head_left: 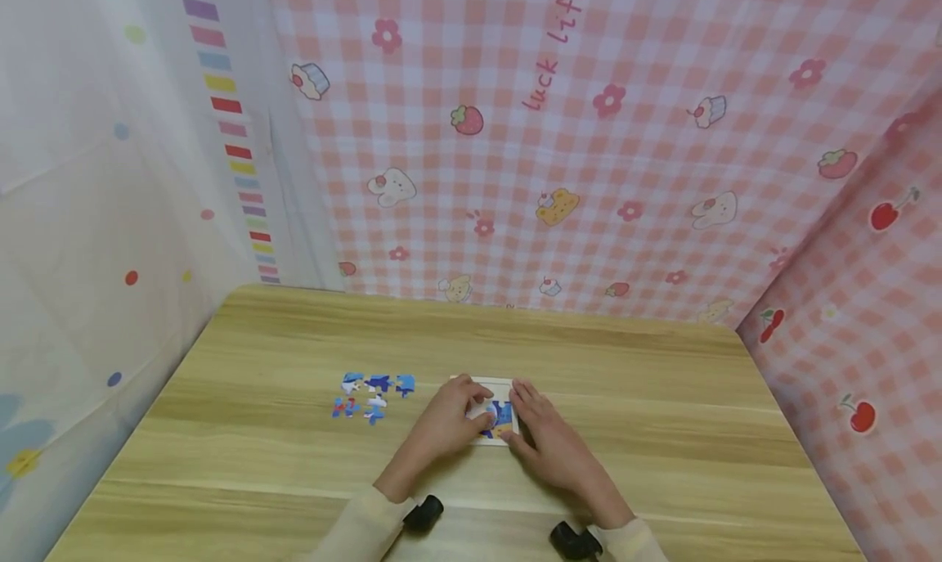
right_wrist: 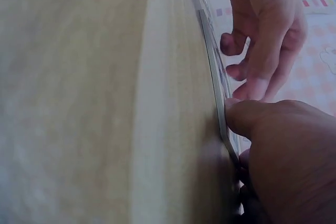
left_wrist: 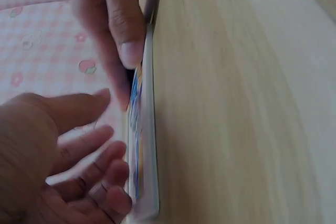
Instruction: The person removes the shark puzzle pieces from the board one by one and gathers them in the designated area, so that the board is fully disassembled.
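A white-rimmed jigsaw tray [head_left: 491,379] lies flat on the table, with blue and yellow pieces [head_left: 504,413] filling its right part. Over its left side hovers my left hand [head_left: 444,419], thumb and index finger apart; in the left wrist view, nothing shows between the loosely bent fingers [left_wrist: 89,166]. My right hand [head_left: 553,439] holds the tray's right side, fingers at the far corner and thumb near the lower one. The right wrist view has that thumb [right_wrist: 244,116] against the tray's edge. My left hand partly covers the tray's inside.
Several loose jigsaw pieces [head_left: 379,384], blue, white and red, lie left of the tray on the wooden table [head_left: 662,398]. Behind the table hangs a pink checked cloth [head_left: 515,161]; another [head_left: 876,316] is at the right, and a pale dotted cloth [head_left: 88,218] at the left.
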{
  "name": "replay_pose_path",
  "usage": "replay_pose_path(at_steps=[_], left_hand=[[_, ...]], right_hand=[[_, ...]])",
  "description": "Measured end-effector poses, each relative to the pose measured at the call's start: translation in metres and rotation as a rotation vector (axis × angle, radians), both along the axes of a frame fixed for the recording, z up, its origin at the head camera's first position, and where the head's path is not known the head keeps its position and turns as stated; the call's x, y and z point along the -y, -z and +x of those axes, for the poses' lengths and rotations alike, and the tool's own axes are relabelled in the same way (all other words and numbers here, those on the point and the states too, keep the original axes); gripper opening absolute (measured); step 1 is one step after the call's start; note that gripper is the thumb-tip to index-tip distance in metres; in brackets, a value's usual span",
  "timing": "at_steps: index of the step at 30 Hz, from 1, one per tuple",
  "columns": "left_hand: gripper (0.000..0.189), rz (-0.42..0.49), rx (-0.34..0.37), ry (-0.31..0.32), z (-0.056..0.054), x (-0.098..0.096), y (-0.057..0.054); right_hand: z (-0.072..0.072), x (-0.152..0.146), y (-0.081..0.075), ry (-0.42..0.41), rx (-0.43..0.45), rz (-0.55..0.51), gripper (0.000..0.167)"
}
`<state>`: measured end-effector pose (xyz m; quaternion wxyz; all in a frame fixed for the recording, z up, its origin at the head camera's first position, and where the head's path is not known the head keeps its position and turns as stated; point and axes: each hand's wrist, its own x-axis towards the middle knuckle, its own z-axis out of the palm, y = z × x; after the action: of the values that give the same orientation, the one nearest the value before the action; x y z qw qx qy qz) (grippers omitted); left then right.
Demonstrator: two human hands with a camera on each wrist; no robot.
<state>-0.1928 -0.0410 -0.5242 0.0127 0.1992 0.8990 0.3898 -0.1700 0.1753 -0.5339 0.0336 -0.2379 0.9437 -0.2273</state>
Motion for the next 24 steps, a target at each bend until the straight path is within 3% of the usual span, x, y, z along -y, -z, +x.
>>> replay_pose_path(at_steps=[5, 14, 24], left_hand=[[0.030, -0.071, -0.016, -0.056, -0.003, -0.011, 0.004], [0.025, -0.063, 0.008, -0.117, -0.002, -0.018, 0.003], [0.023, -0.034, -0.002, -0.107, -0.003, -0.020, 0.001]], right_hand=[[-0.001, 0.000, 0.001, 0.007, 0.012, -0.032, 0.069], [-0.001, -0.001, 0.003, 0.005, 0.010, -0.071, 0.068], [-0.001, -0.002, 0.003, -0.001, 0.000, -0.082, 0.067]])
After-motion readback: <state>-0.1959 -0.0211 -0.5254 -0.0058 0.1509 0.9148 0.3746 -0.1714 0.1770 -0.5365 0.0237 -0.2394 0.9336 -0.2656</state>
